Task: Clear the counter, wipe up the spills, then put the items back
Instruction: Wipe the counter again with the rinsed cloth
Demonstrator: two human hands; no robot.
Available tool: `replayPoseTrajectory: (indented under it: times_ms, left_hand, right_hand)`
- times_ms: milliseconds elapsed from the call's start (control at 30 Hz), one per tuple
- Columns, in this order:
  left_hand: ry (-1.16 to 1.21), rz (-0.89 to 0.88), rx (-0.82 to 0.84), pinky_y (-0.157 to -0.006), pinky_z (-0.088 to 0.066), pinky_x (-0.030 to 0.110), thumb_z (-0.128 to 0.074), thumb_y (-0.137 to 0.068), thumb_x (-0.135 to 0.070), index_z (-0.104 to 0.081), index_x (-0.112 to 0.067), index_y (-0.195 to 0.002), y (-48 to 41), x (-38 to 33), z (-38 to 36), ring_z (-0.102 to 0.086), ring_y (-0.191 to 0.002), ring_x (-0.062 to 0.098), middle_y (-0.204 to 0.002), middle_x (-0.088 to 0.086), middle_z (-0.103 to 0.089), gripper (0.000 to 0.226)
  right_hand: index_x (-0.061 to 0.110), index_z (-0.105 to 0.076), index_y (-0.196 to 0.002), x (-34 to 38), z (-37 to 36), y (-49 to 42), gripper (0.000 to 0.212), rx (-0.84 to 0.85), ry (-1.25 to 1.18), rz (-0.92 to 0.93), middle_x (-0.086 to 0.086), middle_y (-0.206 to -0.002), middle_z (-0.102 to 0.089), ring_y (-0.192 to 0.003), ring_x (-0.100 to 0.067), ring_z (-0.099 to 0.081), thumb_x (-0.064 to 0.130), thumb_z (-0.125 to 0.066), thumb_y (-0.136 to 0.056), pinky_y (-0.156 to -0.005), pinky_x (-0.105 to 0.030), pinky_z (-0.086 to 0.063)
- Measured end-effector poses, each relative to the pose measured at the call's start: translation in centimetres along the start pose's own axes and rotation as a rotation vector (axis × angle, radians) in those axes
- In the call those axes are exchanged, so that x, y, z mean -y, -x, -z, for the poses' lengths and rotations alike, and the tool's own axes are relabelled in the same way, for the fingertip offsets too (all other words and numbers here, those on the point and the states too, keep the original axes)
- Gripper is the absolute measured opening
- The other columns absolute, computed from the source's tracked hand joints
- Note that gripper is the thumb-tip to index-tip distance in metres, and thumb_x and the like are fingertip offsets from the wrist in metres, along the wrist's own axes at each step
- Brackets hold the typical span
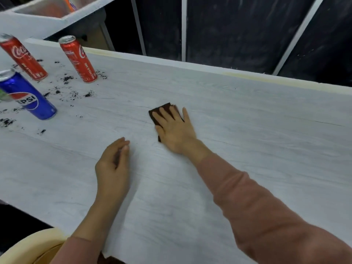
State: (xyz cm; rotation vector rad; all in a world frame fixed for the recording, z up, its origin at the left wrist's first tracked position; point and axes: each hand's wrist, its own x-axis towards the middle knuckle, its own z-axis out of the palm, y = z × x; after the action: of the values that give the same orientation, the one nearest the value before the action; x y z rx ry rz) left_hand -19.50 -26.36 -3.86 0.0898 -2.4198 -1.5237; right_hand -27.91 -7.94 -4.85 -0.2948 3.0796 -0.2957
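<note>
My right hand (pixel 174 128) lies flat, fingers spread, pressing a dark brown cloth (pixel 162 109) onto the pale wood-grain counter (pixel 247 149) near its middle. My left hand (pixel 113 161) rests on its edge on the counter nearer to me, fingers loosely curled, holding nothing. At the far left stand two red Coca-Cola cans (pixel 23 57) (pixel 79 60) and a blue Pepsi can (pixel 28 96). Dark crumbs of spilled matter (pixel 66 79) are scattered around and between the cans, well left of the cloth.
A green object (pixel 3 96) peeks in at the left edge behind the Pepsi can. A cream round container rim (pixel 28 244) sits below the counter's near edge. A white shelf (pixel 47 14) stands behind the cans. Dark panels lie beyond the far edge.
</note>
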Motion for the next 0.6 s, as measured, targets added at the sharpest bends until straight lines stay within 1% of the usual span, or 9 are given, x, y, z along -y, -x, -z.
replayPoseTrajectory:
  times_ms: [67, 167, 233, 333, 400, 467, 500, 533, 600]
  left_hand:
    - [0.09, 0.097, -0.059, -0.103, -0.044, 0.028, -0.054, -0.097, -0.025, -0.068, -0.02, -0.112, 0.2, -0.2, 0.8, -0.055, -0.115, -0.001, -0.122, -0.008, -0.064, 0.021]
    - [0.165, 0.169, -0.091, -0.102, -0.044, 0.027, -0.052, -0.097, -0.022, -0.067, -0.017, -0.113, 1.2, -0.4, 2.4, -0.058, -0.11, 0.0, -0.119, -0.007, -0.065, 0.023]
    - [0.163, 0.169, -0.063, -0.102, -0.044, 0.028, -0.051, -0.097, -0.019, -0.067, -0.017, -0.114, 2.5, -0.1, 3.5, -0.058, -0.11, 0.003, -0.118, -0.006, -0.065, 0.023]
    - [0.147, 0.144, 0.013, -0.104, -0.043, 0.031, -0.052, -0.097, -0.019, -0.064, -0.021, -0.119, 4.4, 0.5, 5.2, -0.056, -0.113, 0.005, -0.121, -0.007, -0.063, 0.025]
    - [0.13, 0.089, 0.145, -0.106, -0.04, 0.024, -0.053, -0.097, -0.021, -0.061, -0.025, -0.124, 5.3, 0.7, 6.0, -0.052, -0.12, 0.005, -0.129, -0.009, -0.059, 0.029]
    - [0.059, -0.047, 0.371, -0.108, -0.031, 0.014, -0.056, -0.095, -0.022, -0.059, -0.029, -0.129, 6.3, 1.0, 6.2, -0.041, -0.131, 0.001, -0.138, -0.014, -0.051, 0.034]
    - [-0.014, -0.147, 0.475, -0.111, -0.026, 0.016, -0.057, -0.095, -0.023, -0.058, -0.029, -0.129, 6.8, 1.2, 6.1, -0.035, -0.136, 0.002, -0.141, -0.014, -0.048, 0.035]
    - [-0.102, -0.243, 0.551, -0.114, -0.022, 0.021, -0.057, -0.095, -0.024, -0.058, -0.028, -0.13, 7.4, 1.6, 6.0, -0.03, -0.14, 0.005, -0.143, -0.012, -0.046, 0.035]
    - [-0.239, -0.336, 0.598, -0.118, -0.015, 0.031, -0.055, -0.096, -0.028, -0.058, -0.026, -0.13, 8.3, 2.1, 6.0, -0.027, -0.142, 0.013, -0.147, -0.005, -0.043, 0.035]
  right_hand:
    - [0.033, -0.008, -0.152, 2.5, -0.5, 3.9, 0.052, 0.009, -0.02, 0.069, 0.007, -0.161, -0.007, -0.148, -0.02, 0.004, 0.044, -0.013, -0.102, -0.115, -0.052, 0.015]
    - [0.032, -0.013, -0.152, 5.9, -1.0, 10.1, 0.052, 0.001, -0.026, 0.153, 0.007, -0.161, -0.011, -0.148, -0.019, 0.002, 0.045, -0.014, -0.102, -0.113, -0.056, 0.016]
    - [0.031, -0.014, -0.152, 7.7, -1.3, 13.8, 0.052, 0.008, -0.031, 0.212, 0.007, -0.16, -0.013, -0.148, -0.018, 0.001, 0.044, -0.014, -0.102, -0.113, -0.056, 0.016]
    - [0.028, -0.018, -0.151, 9.0, -1.4, 18.1, 0.052, -0.013, -0.086, 0.23, 0.008, -0.159, -0.015, -0.148, -0.015, 0.0, 0.044, -0.018, -0.102, -0.115, -0.05, 0.015]
    - [0.025, -0.029, -0.148, 9.5, -1.2, 20.4, 0.051, -0.083, -0.151, 0.151, 0.007, -0.157, -0.025, -0.147, -0.015, -0.012, 0.045, -0.024, -0.101, -0.118, -0.045, 0.005]
    - [0.022, -0.046, -0.137, 9.9, -1.1, 22.7, 0.046, -0.19, -0.167, 0.017, 0.004, -0.144, -0.045, -0.133, -0.02, -0.038, 0.044, -0.035, -0.099, -0.112, -0.042, -0.02]
    - [0.021, -0.054, -0.13, 10.0, -1.3, 23.8, 0.041, -0.251, -0.143, -0.046, 0.002, -0.133, -0.053, -0.12, -0.021, -0.047, 0.042, -0.04, -0.097, -0.103, -0.039, -0.032]
    - [0.019, -0.06, -0.123, 10.2, -1.6, 24.7, 0.038, -0.303, -0.122, -0.097, 0.002, -0.125, -0.058, -0.109, -0.021, -0.053, 0.04, -0.044, -0.095, -0.094, -0.037, -0.039]
    - [0.016, -0.065, -0.116, 10.6, -2.1, 26.0, 0.035, -0.364, -0.126, -0.167, 0.0, -0.118, -0.063, -0.1, -0.022, -0.058, 0.035, -0.046, -0.093, -0.086, -0.036, -0.043]
